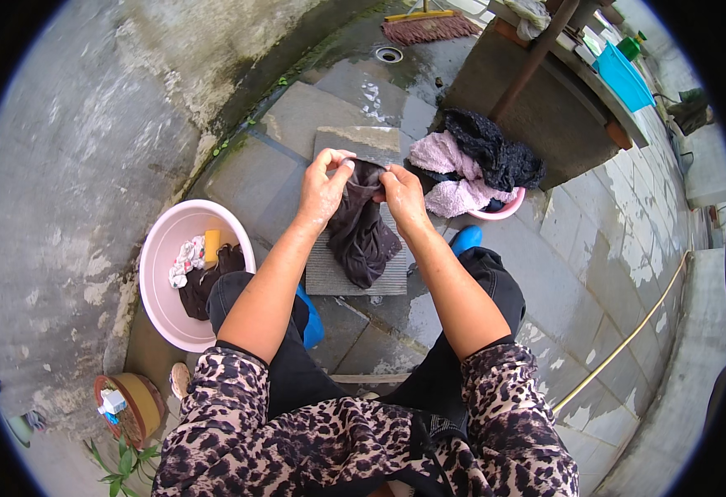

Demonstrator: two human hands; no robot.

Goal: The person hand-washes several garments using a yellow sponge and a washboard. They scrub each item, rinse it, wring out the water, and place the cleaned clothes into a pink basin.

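A wet dark brown garment point(366, 239) hangs from my two hands over a ridged stone washboard slab point(357, 273), its lower part bunched on the ridges. My left hand point(324, 189) pinches the upper left edge between thumb and fingers. At the upper right edge, my right hand point(402, 194) grips the cloth the same way, with the edge stretched between both hands. Whitish suds cling to my hands and wrists. To my left stands a pink plastic basin point(151, 279) holding a yellow soap bar point(212, 245), a white patterned cloth point(187, 261) and dark brown cloth point(204, 289).
Right of the slab, a pink basin point(500, 212) is heaped with lilac towelling point(447, 155) and black clothing point(487, 149). Beyond are a floor drain point(390, 55) and a broom point(428, 28). A yellow hose point(624, 345) crosses the paving at right; a plant pot point(142, 407) stands lower left.
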